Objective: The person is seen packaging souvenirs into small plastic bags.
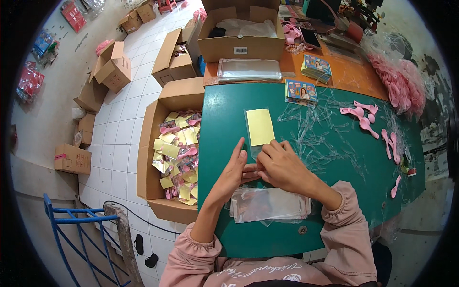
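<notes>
A clear plastic bag (253, 151) with a yellow card (260, 126) in it lies on the green table, its lower end toward me. My right hand (283, 165) is closed, its curled fingers on the bag's lower end. Beside it, my left hand (234, 167) has its index finger and thumb stretched out; its other fingers reach under my right hand, their tips partly hidden. Just below both hands rests a stack of clear plastic bags (270, 205). Pink measuring spoons (368, 126) lie scattered at the right.
Left of the green table (220, 115) stands an open carton (146, 165) full of packed bags with yellow cards and pink spoons. Colourful cards (301, 91) are stacked at the far side. Clear plastic strips (330, 138) litter the table. A blue metal frame (79, 221) stands lower left.
</notes>
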A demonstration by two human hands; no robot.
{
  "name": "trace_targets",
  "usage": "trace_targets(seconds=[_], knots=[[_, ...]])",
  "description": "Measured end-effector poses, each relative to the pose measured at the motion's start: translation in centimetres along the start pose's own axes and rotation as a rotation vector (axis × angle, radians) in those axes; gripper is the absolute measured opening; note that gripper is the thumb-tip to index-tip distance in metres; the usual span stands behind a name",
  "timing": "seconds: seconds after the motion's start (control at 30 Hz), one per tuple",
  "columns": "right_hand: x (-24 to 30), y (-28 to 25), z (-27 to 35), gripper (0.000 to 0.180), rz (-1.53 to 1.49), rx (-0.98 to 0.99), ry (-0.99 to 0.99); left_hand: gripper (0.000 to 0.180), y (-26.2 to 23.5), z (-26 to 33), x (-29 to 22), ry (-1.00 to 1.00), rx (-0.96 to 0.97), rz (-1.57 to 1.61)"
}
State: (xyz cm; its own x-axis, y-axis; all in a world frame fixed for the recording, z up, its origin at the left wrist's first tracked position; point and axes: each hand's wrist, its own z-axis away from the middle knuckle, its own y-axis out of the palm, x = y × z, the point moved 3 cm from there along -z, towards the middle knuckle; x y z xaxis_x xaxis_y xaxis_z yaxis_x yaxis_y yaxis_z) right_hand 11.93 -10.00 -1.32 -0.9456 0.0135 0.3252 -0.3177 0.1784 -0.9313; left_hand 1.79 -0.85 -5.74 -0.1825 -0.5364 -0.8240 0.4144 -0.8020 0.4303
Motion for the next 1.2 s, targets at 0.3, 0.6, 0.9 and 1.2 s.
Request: trace_targets(seconds=[0.3, 0.6, 0.9, 1.2], knots=[[-1.1, -0.5, 0.3, 0.016, -0.265, 0.157, 0.05, 0.075, 0.4, 0.1, -0.2, 0.219, 0.001, -0.228], [-1.8, -0.6, 0.2, 0.012, -0.417, 0.214, 0.168, 0.09, 1.4, 0.4, -0.9, 0.272, 0.077, -0.33], [-1.5, 0.8, 0.2, 0.01, -0.452, 0.197, 0.131, 0.09, 1.0, 0.8, -0.7, 0.414, -0.021, -0.487], [-0.6, 0.8, 0.1, 0.013, -0.424, 0.07, -0.042, 0.042, 0.2, -0.5, -0.6, 0.196, -0.132, -0.596]])
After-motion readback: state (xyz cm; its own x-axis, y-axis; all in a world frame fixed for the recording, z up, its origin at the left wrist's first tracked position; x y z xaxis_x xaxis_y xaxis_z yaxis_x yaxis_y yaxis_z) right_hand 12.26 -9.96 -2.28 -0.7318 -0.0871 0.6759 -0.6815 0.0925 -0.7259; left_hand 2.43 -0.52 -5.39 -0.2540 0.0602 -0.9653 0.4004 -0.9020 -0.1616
